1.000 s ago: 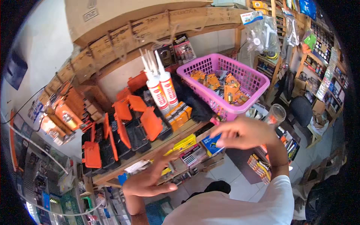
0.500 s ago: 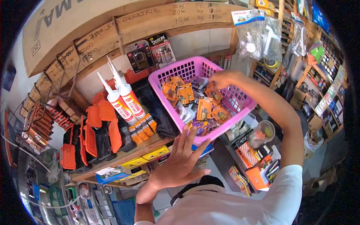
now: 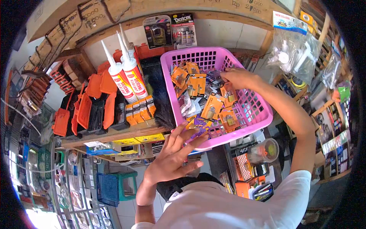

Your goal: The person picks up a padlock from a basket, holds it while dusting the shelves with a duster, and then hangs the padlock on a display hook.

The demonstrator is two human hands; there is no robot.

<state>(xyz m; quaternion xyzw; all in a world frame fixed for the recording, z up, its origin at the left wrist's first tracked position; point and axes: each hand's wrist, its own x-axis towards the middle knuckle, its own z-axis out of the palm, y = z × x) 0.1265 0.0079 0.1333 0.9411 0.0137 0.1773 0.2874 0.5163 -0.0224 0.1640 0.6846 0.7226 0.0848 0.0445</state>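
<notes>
A pink plastic basket [image 3: 173, 103] holds several orange-carded padlock packs [image 3: 212, 106], clear packs and some purple-and-yellow items [image 3: 201, 126]. My right hand [image 3: 241, 79] reaches over its right side into the far part, with fingers curled down among the packs. Beside those fingers are a dark clear-wrapped pack [image 3: 215, 78] and an orange padlock pack [image 3: 228, 94]. Whatever the fingertips grip is hidden. At the basket's near left corner, my left hand [image 3: 173, 158] has its fingers spread against the rim and holds nothing.
Left of the basket stand silicone sealant tubes [image 3: 131, 78], small orange boxes [image 3: 140, 110] and open orange cases [image 3: 91, 110]. Carded goods [image 3: 157, 32] lean on the wall behind. A clear tub [image 3: 267, 150] is below right; bagged taps [image 3: 286, 57] hang at right.
The view has shifted, so the basket and shelf appear farther right and the sealant tubes slightly higher. My left fingers have bent a little at the rim; my right hand stays in the basket.
</notes>
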